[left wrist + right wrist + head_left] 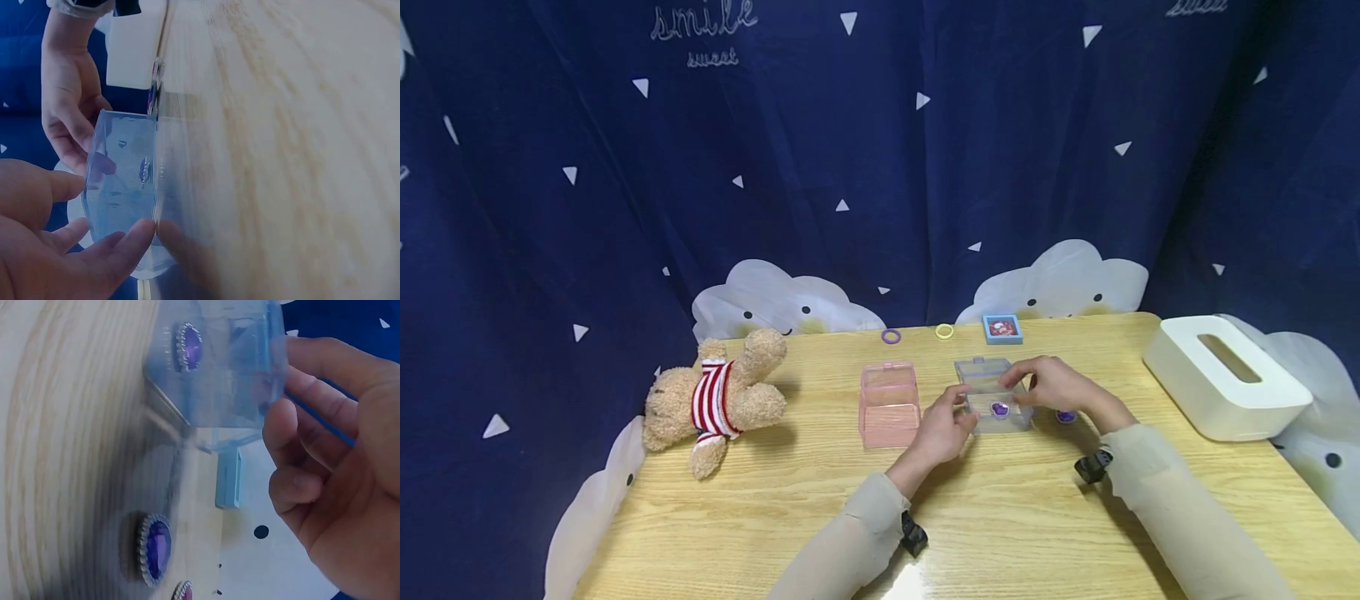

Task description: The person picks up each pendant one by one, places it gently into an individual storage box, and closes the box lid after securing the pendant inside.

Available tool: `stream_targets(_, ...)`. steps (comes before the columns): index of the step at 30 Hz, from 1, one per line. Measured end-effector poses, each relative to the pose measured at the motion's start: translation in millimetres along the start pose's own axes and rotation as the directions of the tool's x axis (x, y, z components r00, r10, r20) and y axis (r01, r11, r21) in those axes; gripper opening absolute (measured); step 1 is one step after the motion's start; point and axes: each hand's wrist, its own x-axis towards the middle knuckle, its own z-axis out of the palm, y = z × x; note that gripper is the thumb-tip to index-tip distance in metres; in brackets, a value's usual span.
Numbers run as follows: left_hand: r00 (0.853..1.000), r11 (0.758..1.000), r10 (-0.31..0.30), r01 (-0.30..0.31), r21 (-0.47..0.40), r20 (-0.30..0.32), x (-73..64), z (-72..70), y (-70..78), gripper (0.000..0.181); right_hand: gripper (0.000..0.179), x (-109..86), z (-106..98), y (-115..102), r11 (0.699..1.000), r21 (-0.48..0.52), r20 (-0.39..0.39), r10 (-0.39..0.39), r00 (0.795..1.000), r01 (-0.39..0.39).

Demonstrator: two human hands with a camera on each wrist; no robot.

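A clear blue lidded box (996,425) stands on the table with its lid (987,367) raised at the back. Inside it lies a purple gem with a beaded silver rim (190,347). My left hand (942,429) is at the box's left side, with fingers (131,244) touching the wall and lower edge. Over the right side is my right hand (1054,387), its thumb and fingers apart around the rim and nothing visible between them. A second purple gem (156,550) lies on the table just right of the box, below the right hand.
A pink clear box (889,437) stands open to the left. Behind are a purple ring (891,336), a yellow ring (944,332) and a small blue square frame (1002,329). A teddy bear (718,400) lies far left; a white tissue box (1225,379) stands right.
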Motion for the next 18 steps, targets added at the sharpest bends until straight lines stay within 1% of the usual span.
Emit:
stream_targets(6,1.0,1.0,-0.003,0.003,0.015,-0.003,-1.4,0.7,0.2,0.049,0.027,-7.4,-8.1,6.6,1.0,0.012,-0.089,0.015,0.996,-0.013)
stream_targets(10,1.0,1.0,-0.005,0.005,0.024,0.002,-1.4,1.3,0.0,0.05,0.027,-12.7,-13.5,12.9,0.999,0.014,-0.135,0.047,0.99,-0.045)
stream_targets(14,1.0,1.0,-0.009,0.009,0.028,0.0,-1.6,0.4,0.9,0.05,0.025,-17.3,-17.2,20.1,0.997,0.006,-0.137,0.076,0.988,-0.076)
stream_targets(18,1.0,0.999,-0.007,0.007,0.031,0.0,-2.2,-0.6,2.3,0.05,0.024,-24.1,-20.6,27.6,0.995,0.001,-0.086,0.098,0.991,-0.098)
